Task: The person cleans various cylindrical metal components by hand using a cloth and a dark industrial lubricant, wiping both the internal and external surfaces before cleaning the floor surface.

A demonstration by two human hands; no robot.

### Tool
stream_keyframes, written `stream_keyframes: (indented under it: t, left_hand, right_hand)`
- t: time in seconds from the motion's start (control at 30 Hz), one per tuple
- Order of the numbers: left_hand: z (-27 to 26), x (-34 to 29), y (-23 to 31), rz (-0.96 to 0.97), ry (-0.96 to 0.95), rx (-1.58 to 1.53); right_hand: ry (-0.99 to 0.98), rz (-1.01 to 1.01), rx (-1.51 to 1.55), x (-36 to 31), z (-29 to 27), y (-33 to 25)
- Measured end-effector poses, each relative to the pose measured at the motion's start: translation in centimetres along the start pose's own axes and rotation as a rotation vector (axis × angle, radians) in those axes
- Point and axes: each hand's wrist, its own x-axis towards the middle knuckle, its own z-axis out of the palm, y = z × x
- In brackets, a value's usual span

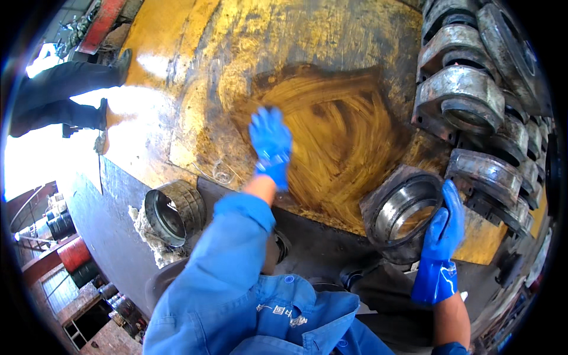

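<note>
Housing: a round grey metal bearing housing [404, 214] lies on its side at the near edge of the yellow plate [195, 77], its bright bore facing up and left.
Right hand: in a blue glove, the right hand [441, 236] grips the housing's right rim, fingers curled over the edge.
Left hand: also blue-gloved, the left hand [271, 147] lies flat on the plate, fingers together, holding nothing; it is blurred.
Smear: a brown greasy patch [337, 136] with circular streaks spreads between the 2 hands, the left hand at its left edge.
Stack: a row of similar grey castings [467, 97] is piled along the plate's right side, just behind and beside the housing, crowding its right.
Ring: a separate metal ring [171, 212] sits off the plate at the left, on a wad of pale rags [155, 248].
Bystander: another person's dark trouser legs and shoes [65, 97] stand at the plate's far left.
</note>
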Motion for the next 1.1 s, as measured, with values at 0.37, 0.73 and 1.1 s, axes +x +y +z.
stream_keyframes:
  t: [0.37,0.73,1.1]
  left_hand:
    - [-2.9,-4.4,2.8,0.041,-0.081,-0.151]
    - [2.7,17.6,22.6,0.402,0.209,-0.596]
    - [-2.4,-0.6,22.7,1.348,0.026,-0.746]
  right_hand:
    - [0.044,-0.028,-0.038,0.6,-1.1,0.3]
    - [-0.027,-0.032,0.048,1.7,-0.8,-0.3]
    - [0.015,-0.065,0.060,1.8,-1.0,0.0]
